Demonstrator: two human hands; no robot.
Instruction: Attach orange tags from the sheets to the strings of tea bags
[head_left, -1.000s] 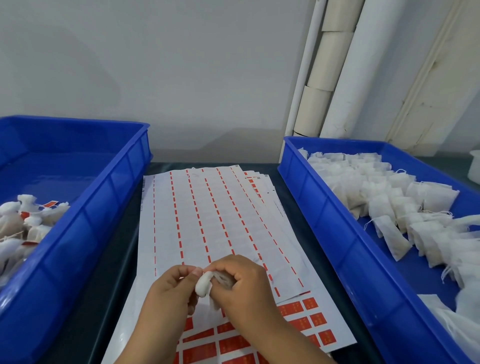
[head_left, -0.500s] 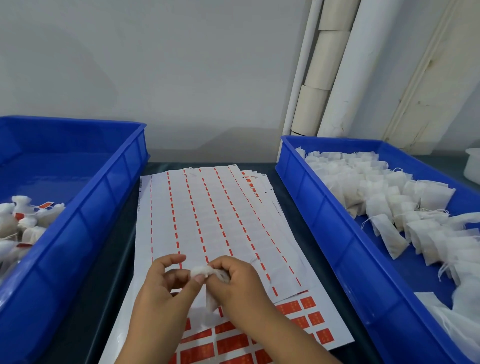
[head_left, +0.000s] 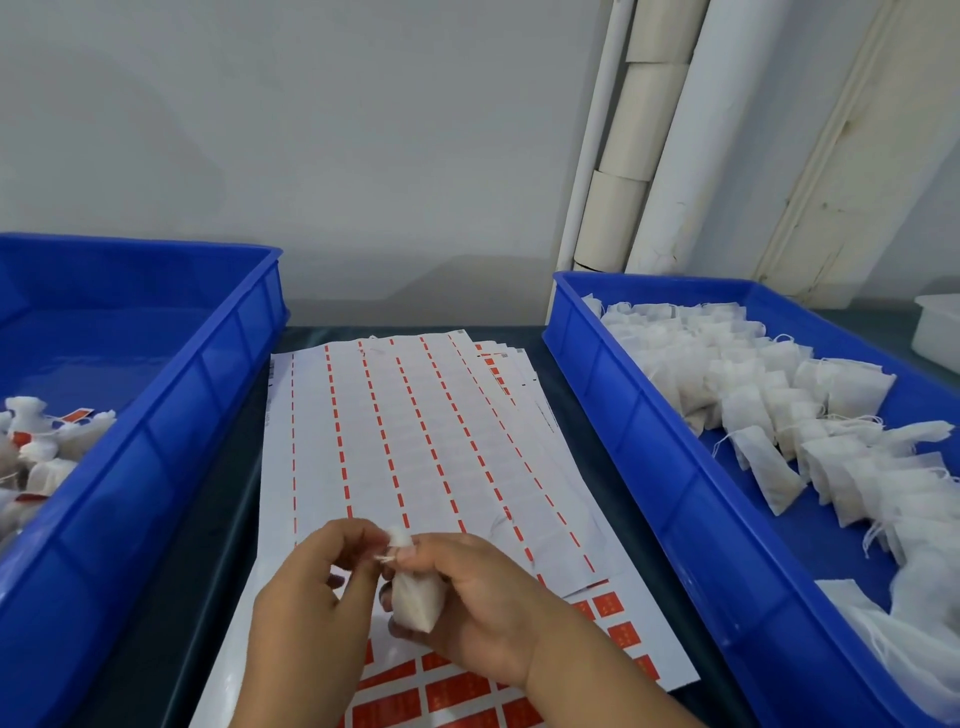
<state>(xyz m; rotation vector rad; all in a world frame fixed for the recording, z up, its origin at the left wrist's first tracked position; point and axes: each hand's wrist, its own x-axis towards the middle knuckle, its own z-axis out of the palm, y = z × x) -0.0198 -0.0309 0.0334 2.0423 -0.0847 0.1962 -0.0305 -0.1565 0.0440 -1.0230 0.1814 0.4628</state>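
Both hands meet above the near end of a stack of tag sheets (head_left: 415, 441) lying on the dark surface (head_left: 566, 415). The right hand (head_left: 478, 608) has its fingers curled round a white tea bag (head_left: 418, 597), gripping the gathered neck so that the body hangs below. The left hand (head_left: 311, 608) pinches at the bag's top, where a short end of string (head_left: 385, 557) shows between the fingertips. The upper sheets are mostly peeled, leaving orange dashes; orange tags (head_left: 457, 691) remain on the sheet beneath the hands. Right: a blue bin (head_left: 649, 467) of untagged tea bags (head_left: 753, 415). Left: a second blue bin (head_left: 171, 426) holding tagged bags (head_left: 41, 441).
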